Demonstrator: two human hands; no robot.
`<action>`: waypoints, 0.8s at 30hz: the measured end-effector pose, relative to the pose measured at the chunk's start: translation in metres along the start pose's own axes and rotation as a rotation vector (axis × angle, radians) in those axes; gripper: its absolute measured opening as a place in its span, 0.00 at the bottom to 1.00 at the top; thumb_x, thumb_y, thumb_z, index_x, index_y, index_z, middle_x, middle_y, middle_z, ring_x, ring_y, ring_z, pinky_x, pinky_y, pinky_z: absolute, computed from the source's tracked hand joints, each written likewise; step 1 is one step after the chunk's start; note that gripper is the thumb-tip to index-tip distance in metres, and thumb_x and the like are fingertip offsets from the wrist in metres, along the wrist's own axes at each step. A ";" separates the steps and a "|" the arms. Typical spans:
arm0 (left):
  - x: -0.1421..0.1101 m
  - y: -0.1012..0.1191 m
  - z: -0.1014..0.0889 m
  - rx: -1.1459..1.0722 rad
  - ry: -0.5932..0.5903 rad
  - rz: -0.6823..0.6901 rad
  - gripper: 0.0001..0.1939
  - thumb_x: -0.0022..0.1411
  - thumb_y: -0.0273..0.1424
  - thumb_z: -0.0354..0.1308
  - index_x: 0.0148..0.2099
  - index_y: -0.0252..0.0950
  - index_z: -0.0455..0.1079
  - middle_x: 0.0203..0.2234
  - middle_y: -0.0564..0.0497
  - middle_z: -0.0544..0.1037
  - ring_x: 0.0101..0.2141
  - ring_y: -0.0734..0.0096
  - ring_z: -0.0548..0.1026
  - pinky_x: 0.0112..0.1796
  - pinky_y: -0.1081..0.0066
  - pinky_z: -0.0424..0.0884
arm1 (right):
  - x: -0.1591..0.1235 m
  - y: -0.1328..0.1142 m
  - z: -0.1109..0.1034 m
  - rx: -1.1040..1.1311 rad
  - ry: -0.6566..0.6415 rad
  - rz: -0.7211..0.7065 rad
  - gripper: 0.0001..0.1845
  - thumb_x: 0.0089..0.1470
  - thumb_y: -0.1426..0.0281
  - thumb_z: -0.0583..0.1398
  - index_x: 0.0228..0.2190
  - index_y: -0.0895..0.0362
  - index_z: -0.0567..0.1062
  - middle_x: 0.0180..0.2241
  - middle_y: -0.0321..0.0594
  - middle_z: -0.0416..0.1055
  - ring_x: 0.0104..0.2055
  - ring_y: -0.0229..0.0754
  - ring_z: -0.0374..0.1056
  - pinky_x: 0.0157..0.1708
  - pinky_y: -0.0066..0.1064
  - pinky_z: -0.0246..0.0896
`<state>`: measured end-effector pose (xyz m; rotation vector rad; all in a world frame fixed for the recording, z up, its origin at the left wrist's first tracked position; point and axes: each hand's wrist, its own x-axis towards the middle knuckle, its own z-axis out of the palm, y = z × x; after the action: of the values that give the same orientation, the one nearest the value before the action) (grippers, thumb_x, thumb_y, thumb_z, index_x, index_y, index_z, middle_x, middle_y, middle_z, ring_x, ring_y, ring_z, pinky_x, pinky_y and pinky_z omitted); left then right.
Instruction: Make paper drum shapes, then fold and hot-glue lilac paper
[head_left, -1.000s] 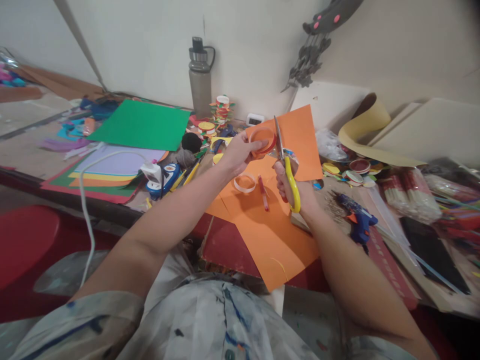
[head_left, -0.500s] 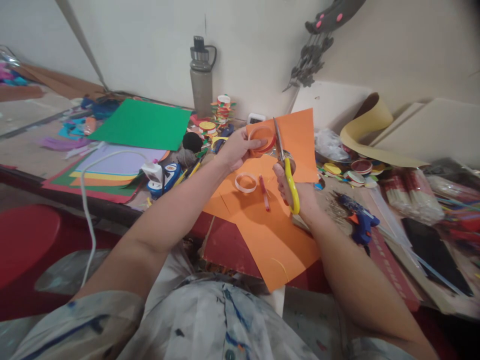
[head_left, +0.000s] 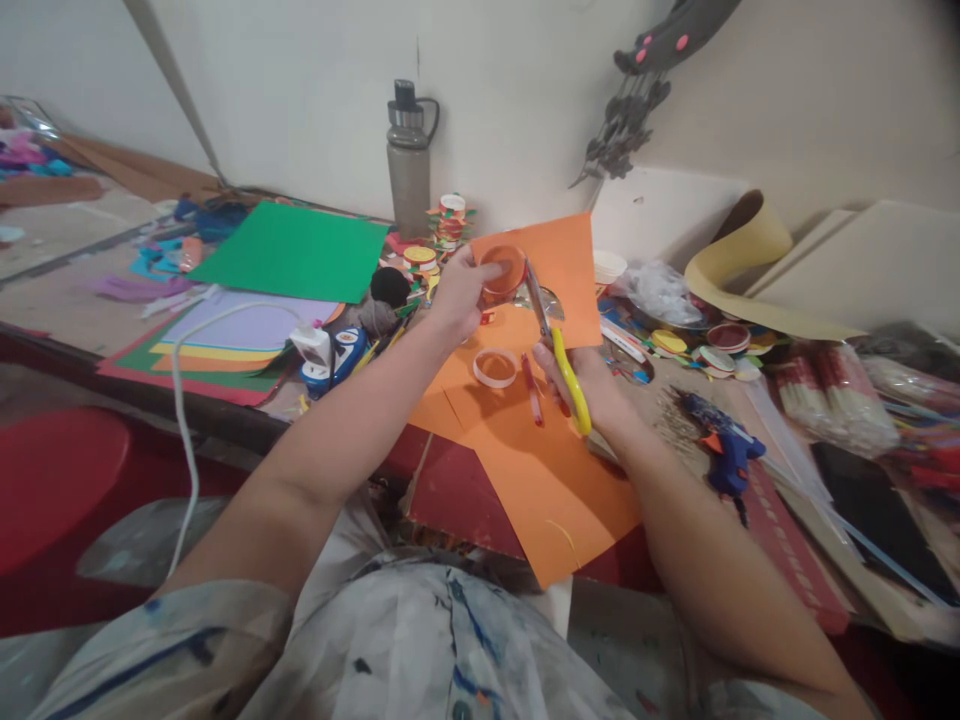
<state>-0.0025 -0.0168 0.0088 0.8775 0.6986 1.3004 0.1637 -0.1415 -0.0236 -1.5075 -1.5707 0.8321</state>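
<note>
My left hand [head_left: 459,292] pinches an orange paper sheet [head_left: 566,265] at its left side. Under its thumb lies a round, red-rimmed piece [head_left: 504,276]; I cannot tell if it is a ring or a disc. My right hand [head_left: 585,385] grips yellow-handled scissors [head_left: 564,370], their blades pointing up against the sheet beside the round piece's right edge. Below the hands, a pale translucent ring [head_left: 495,369] and a red pen [head_left: 533,392] rest on another orange sheet [head_left: 555,500].
A grey bottle [head_left: 409,170] stands by the wall. Green paper [head_left: 292,250] and stacked coloured sheets lie left, near a blue power strip [head_left: 334,360] with a white cable. To the right are a blue glue gun [head_left: 731,455], bundled sticks [head_left: 832,400] and a black flat object [head_left: 885,520].
Both hands have shifted a little left with the orange sheet and the scissors. The blades look closer to the round piece's edge. The ring and pen remain on the lower sheet.
</note>
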 end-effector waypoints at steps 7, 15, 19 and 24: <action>0.010 0.011 -0.007 -0.052 0.163 0.073 0.13 0.64 0.19 0.65 0.43 0.42 0.71 0.33 0.58 0.81 0.32 0.73 0.79 0.39 0.69 0.79 | -0.013 -0.020 -0.012 -0.098 -0.118 0.025 0.37 0.58 0.30 0.64 0.30 0.50 0.67 0.20 0.32 0.65 0.18 0.37 0.60 0.16 0.29 0.54; 0.009 -0.002 -0.007 -0.015 0.108 0.065 0.15 0.60 0.21 0.69 0.46 0.43 0.78 0.41 0.52 0.86 0.47 0.63 0.86 0.47 0.67 0.80 | -0.014 -0.023 -0.007 0.086 -0.013 -0.003 0.38 0.57 0.27 0.63 0.31 0.49 0.66 0.18 0.31 0.65 0.14 0.38 0.61 0.12 0.32 0.58; 0.005 -0.008 -0.004 -0.009 0.038 0.029 0.14 0.58 0.24 0.71 0.46 0.41 0.77 0.39 0.53 0.86 0.44 0.65 0.86 0.47 0.67 0.81 | -0.011 -0.020 -0.007 0.065 0.011 -0.036 0.38 0.58 0.27 0.61 0.32 0.49 0.69 0.16 0.30 0.63 0.13 0.39 0.61 0.12 0.31 0.57; 0.004 -0.007 -0.003 0.000 0.028 0.013 0.12 0.59 0.24 0.71 0.44 0.40 0.76 0.38 0.53 0.85 0.41 0.67 0.85 0.46 0.68 0.79 | -0.012 -0.021 -0.008 0.062 0.016 -0.021 0.39 0.58 0.26 0.61 0.35 0.50 0.71 0.18 0.30 0.65 0.14 0.38 0.60 0.13 0.31 0.56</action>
<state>-0.0013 -0.0124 0.0014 0.8667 0.7156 1.3267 0.1605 -0.1551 -0.0029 -1.4474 -1.5328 0.8476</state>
